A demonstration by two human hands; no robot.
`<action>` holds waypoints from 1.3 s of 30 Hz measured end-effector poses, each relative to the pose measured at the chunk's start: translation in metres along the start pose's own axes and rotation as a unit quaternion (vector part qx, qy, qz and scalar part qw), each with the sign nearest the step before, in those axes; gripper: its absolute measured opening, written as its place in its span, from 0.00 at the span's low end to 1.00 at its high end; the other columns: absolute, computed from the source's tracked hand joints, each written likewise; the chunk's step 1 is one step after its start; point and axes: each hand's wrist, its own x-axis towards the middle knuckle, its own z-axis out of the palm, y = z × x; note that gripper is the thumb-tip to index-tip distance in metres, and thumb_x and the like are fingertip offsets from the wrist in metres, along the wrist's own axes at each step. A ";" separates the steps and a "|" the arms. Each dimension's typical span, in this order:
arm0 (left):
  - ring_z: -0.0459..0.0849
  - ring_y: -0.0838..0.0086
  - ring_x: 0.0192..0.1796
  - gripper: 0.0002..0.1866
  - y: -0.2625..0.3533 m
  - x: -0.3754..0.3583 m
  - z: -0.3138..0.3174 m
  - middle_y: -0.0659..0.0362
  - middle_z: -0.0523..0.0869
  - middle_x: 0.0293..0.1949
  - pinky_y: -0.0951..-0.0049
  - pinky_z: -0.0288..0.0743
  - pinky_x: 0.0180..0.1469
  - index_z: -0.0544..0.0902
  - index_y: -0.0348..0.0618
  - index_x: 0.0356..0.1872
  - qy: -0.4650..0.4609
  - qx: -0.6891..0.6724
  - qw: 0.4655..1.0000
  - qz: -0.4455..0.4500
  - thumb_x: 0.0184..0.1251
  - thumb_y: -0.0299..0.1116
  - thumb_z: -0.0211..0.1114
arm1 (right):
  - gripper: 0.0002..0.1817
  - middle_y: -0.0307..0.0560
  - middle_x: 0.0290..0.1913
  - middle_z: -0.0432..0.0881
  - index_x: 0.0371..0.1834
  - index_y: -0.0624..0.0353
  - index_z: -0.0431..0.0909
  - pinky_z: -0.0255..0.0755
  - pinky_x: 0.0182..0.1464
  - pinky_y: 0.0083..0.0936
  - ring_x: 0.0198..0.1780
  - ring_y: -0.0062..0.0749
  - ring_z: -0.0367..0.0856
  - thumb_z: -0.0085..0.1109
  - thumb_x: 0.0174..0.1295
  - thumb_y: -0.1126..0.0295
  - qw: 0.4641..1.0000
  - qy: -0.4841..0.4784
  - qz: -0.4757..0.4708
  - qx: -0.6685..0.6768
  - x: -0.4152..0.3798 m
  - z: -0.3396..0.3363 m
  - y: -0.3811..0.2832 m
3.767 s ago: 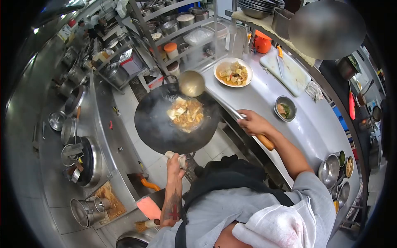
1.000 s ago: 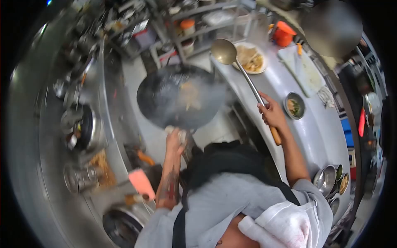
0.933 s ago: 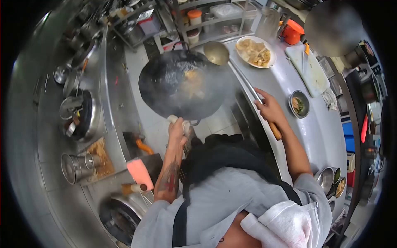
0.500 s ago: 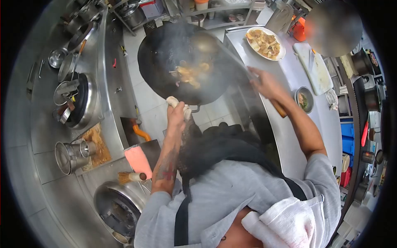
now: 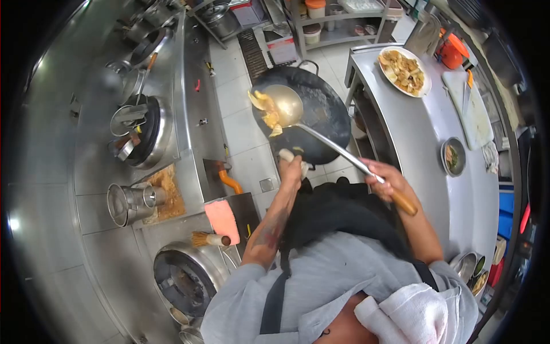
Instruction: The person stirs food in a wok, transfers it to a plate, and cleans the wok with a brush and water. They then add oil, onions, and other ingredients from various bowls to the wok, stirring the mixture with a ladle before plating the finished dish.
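A large black wok (image 5: 323, 109) with loop handles is in front of me, tilted, over the floor between two counters. My left hand (image 5: 291, 169) is closed around its near edge with a pale folded cloth (image 5: 285, 154) in the grip. In my right hand (image 5: 385, 181) is a long metal ladle (image 5: 338, 150), fingers wrapped round the shaft near its wooden end. The ladle's bowl lies over the wok's left side. Glossy yellow-brown pieces of food (image 5: 268, 113) hang at the wok's left rim, beside the bowl.
On the right steel counter (image 5: 421, 137) are a plate of cooked food (image 5: 404, 71), a small metal bowl (image 5: 452, 156) and a cutting board (image 5: 467, 109) with a knife. Left, a stove range (image 5: 192, 114) holds a second wok and strainers. A pink cloth (image 5: 222, 221) and brush (image 5: 210, 238) lie nearer.
The wok has tilted, and the food has shifted from its middle to its left rim. The ladle's bowl has come down to the left beside the food. Less steam shows.
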 end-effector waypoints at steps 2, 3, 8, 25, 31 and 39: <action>0.82 0.70 0.32 0.12 -0.003 -0.011 -0.011 0.56 0.81 0.35 0.66 0.78 0.30 0.76 0.34 0.46 -0.015 -0.040 0.999 -0.029 0.64 0.27 0.61 | 0.27 0.43 0.32 0.72 0.75 0.55 0.60 0.56 0.12 0.10 0.15 0.12 0.61 0.51 0.75 0.67 0.999 0.036 0.009 -0.013 -0.011 0.012 0.006; 0.82 0.70 0.28 0.10 0.009 -0.021 -0.020 0.55 0.82 0.33 0.67 0.77 0.26 0.76 0.36 0.45 -0.038 -0.048 0.994 -0.090 0.65 0.28 0.60 | 0.27 0.43 0.32 0.72 0.75 0.55 0.61 0.57 0.13 0.10 0.15 0.12 0.61 0.51 0.75 0.67 0.995 0.077 0.001 -0.065 -0.010 0.027 0.012; 0.79 0.70 0.21 0.06 0.026 -0.069 -0.061 0.55 0.81 0.28 0.72 0.74 0.16 0.75 0.40 0.40 -0.080 -0.097 0.965 -0.230 0.69 0.31 0.57 | 0.28 0.42 0.31 0.73 0.73 0.61 0.61 0.58 0.15 0.11 0.17 0.12 0.61 0.53 0.71 0.72 0.972 0.169 0.004 -0.160 -0.004 0.065 -0.014; 0.81 0.72 0.37 0.13 0.015 -0.051 -0.005 0.55 0.80 0.39 0.67 0.77 0.35 0.73 0.34 0.49 -0.016 0.088 0.996 -0.003 0.63 0.23 0.58 | 0.29 0.41 0.26 0.74 0.73 0.67 0.61 0.66 0.19 0.21 0.17 0.19 0.68 0.54 0.70 0.72 0.860 0.261 -0.029 -0.437 0.020 0.032 -0.038; 0.80 0.72 0.28 0.09 -0.001 -0.036 -0.013 0.58 0.80 0.32 0.68 0.75 0.28 0.74 0.35 0.44 0.042 0.055 0.996 -0.060 0.66 0.26 0.59 | 0.28 0.41 0.32 0.73 0.76 0.58 0.58 0.56 0.10 0.11 0.16 0.11 0.63 0.49 0.75 0.67 0.997 -0.032 0.059 0.038 -0.011 -0.026 0.010; 0.79 0.69 0.17 0.11 0.043 -0.094 -0.069 0.56 0.81 0.23 0.70 0.72 0.16 0.76 0.40 0.34 -0.081 -0.048 0.960 -0.262 0.72 0.37 0.55 | 0.22 0.42 0.32 0.73 0.70 0.56 0.66 0.57 0.13 0.10 0.17 0.11 0.62 0.52 0.73 0.72 0.983 0.153 0.023 -0.100 -0.032 0.026 -0.006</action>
